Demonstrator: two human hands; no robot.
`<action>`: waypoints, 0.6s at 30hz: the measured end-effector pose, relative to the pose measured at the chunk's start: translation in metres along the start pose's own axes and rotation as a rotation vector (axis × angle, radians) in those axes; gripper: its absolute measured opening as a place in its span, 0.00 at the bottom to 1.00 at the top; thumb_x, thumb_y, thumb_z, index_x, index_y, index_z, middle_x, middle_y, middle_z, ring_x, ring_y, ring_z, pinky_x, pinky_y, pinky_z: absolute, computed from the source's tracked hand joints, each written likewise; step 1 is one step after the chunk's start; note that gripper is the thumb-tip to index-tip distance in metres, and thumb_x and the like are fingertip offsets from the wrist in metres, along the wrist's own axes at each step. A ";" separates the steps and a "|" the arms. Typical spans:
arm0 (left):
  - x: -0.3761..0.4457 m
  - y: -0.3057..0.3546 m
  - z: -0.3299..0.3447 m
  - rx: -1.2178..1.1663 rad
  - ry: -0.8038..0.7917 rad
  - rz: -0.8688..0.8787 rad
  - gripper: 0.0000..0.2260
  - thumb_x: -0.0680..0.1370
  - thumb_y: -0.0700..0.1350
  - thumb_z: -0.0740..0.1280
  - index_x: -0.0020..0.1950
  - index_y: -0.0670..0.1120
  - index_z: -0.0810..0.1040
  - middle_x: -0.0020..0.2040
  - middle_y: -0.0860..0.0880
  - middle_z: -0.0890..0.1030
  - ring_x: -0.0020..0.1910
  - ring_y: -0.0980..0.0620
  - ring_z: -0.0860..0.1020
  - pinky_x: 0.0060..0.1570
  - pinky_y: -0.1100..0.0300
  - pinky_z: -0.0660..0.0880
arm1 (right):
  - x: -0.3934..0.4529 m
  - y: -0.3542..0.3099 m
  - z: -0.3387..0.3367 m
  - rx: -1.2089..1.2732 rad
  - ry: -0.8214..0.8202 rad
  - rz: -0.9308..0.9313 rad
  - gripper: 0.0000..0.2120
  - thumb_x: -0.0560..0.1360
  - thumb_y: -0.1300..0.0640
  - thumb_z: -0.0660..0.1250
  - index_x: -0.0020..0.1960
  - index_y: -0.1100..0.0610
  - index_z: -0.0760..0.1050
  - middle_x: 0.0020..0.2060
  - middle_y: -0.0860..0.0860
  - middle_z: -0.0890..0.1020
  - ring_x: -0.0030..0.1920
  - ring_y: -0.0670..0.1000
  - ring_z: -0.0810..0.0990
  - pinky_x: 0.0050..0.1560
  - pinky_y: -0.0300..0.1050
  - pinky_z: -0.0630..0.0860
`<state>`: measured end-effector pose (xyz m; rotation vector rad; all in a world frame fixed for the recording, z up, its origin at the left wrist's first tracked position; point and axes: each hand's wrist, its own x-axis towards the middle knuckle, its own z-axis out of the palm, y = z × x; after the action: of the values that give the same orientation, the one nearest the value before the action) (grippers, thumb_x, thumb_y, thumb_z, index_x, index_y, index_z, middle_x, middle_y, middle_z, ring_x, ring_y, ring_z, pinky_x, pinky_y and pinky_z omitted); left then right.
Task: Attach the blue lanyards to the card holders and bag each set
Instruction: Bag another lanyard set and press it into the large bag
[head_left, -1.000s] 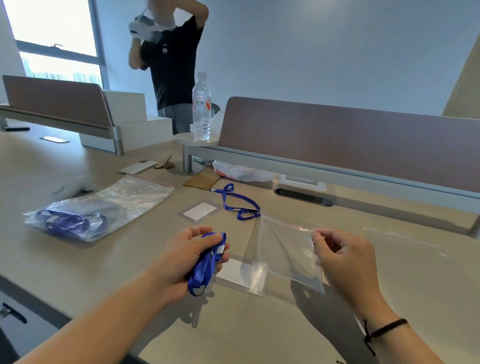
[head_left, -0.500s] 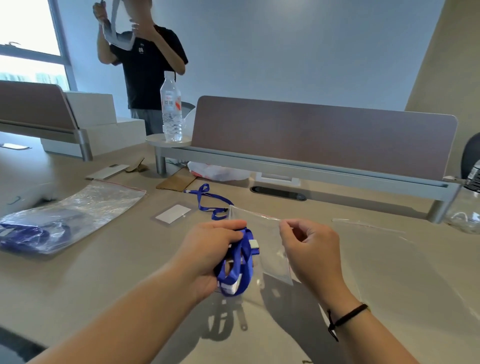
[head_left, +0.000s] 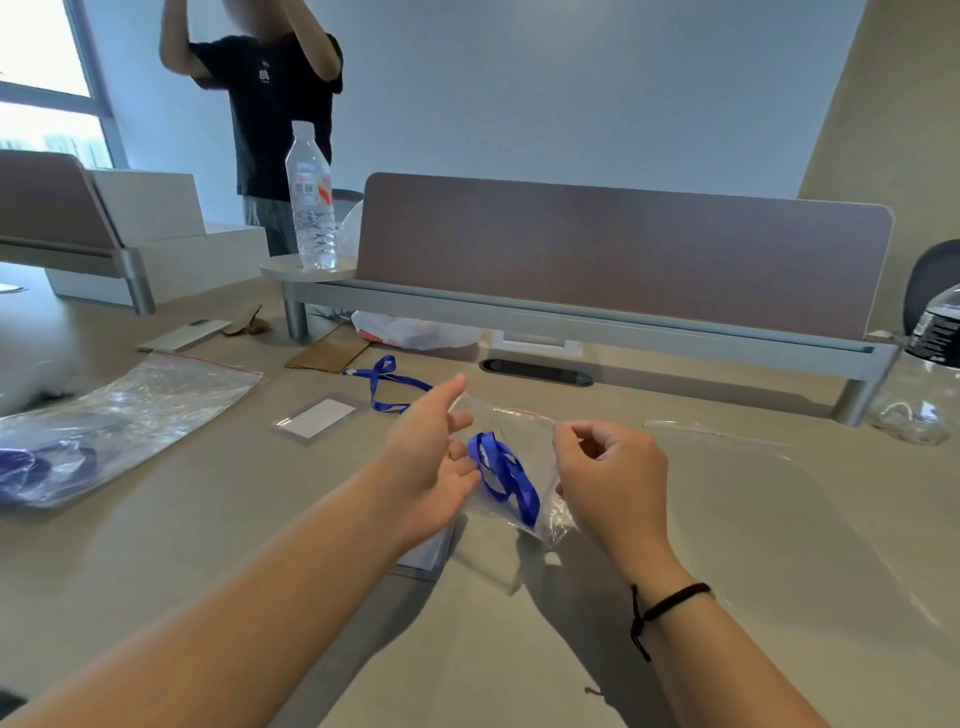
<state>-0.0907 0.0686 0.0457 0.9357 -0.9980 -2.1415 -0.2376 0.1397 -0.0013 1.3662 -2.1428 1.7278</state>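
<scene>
My right hand (head_left: 613, 478) pinches the top edge of a small clear zip bag (head_left: 545, 447) held just above the table. A bundled blue lanyard (head_left: 501, 467) lies inside that bag. My left hand (head_left: 431, 462) is at the bag's mouth with its fingers straight and holds nothing. Beneath my left hand lies a small stack of card holders (head_left: 431, 553). A loose blue lanyard (head_left: 384, 387) and a single card holder (head_left: 317, 418) lie on the table just behind.
A large clear bag (head_left: 130, 410) holding blue lanyards lies at the left. Another clear bag (head_left: 753, 467) lies flat at the right. A water bottle (head_left: 310, 208) stands on a small shelf by the desk divider (head_left: 623, 249). A person (head_left: 270, 104) stands behind it.
My left hand has pushed the bundled lanyard into the bag and let go of it; its fingers are now straight. My right hand still holds the bag's edge.
</scene>
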 end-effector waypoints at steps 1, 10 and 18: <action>-0.003 0.002 -0.004 0.029 0.003 0.013 0.28 0.81 0.54 0.64 0.76 0.40 0.66 0.77 0.34 0.62 0.76 0.36 0.64 0.75 0.44 0.65 | 0.001 0.001 0.000 0.002 0.001 0.010 0.10 0.77 0.58 0.67 0.40 0.52 0.85 0.29 0.42 0.82 0.34 0.42 0.80 0.32 0.28 0.71; -0.016 0.010 -0.105 1.097 0.207 0.496 0.04 0.79 0.42 0.70 0.52 0.48 0.83 0.48 0.50 0.85 0.49 0.57 0.83 0.50 0.65 0.80 | 0.000 0.003 0.004 0.060 -0.018 0.041 0.11 0.78 0.56 0.66 0.41 0.51 0.85 0.31 0.44 0.83 0.34 0.48 0.82 0.36 0.49 0.82; 0.002 0.005 -0.171 1.751 -0.072 0.366 0.35 0.76 0.64 0.68 0.79 0.60 0.59 0.78 0.62 0.61 0.78 0.61 0.54 0.76 0.64 0.53 | -0.013 -0.004 0.012 0.032 -0.118 -0.040 0.08 0.78 0.55 0.68 0.42 0.46 0.84 0.32 0.42 0.84 0.34 0.45 0.82 0.34 0.40 0.77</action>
<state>0.0441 -0.0039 -0.0316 1.1092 -2.8136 -0.5565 -0.2214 0.1375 -0.0101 1.5448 -2.1385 1.7147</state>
